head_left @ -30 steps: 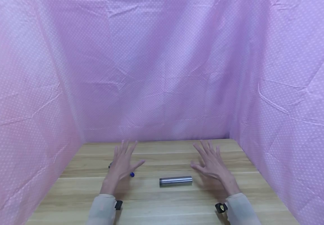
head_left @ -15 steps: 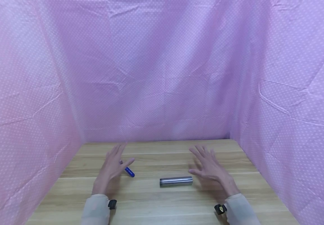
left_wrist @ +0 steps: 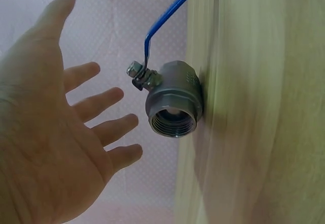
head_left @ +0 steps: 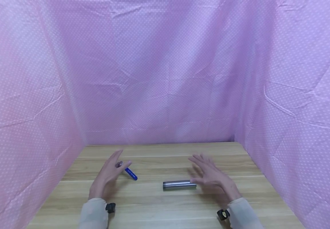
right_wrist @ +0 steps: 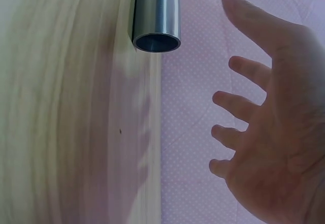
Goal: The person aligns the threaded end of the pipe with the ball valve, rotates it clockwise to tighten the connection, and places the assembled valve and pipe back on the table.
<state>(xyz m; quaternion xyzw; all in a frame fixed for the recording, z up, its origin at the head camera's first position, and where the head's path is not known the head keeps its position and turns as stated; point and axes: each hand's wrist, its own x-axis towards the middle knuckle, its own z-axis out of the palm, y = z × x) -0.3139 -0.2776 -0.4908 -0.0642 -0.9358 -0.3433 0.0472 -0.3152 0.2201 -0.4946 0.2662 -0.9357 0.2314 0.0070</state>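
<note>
A metal ball valve (left_wrist: 175, 94) with a blue lever handle (head_left: 131, 174) lies on the left part of the table; its threaded opening faces the left wrist camera. My left hand (head_left: 106, 176) is spread beside and over it, apart from the valve body in the left wrist view, and hides part of the body in the head view. A smooth steel pipe (head_left: 177, 185) lies crosswise near the middle, its hollow end (right_wrist: 157, 42) toward my right hand. My right hand (head_left: 212, 175) hovers at that end with fingers loosely extended, the thumb overlapping the pipe's tip in the head view. Both hands hold nothing.
The wood-grain table (head_left: 159, 210) is enclosed at the back and both sides by pink dotted cloth (head_left: 165, 95). A dark wrist device sits at the left cuff (head_left: 111, 207) and another at the right cuff (head_left: 223, 214).
My left hand has moved left and toward me, uncovering the valve's blue handle and part of its body. My right hand has come slightly inward and nearer, reaching the pipe's right end.
</note>
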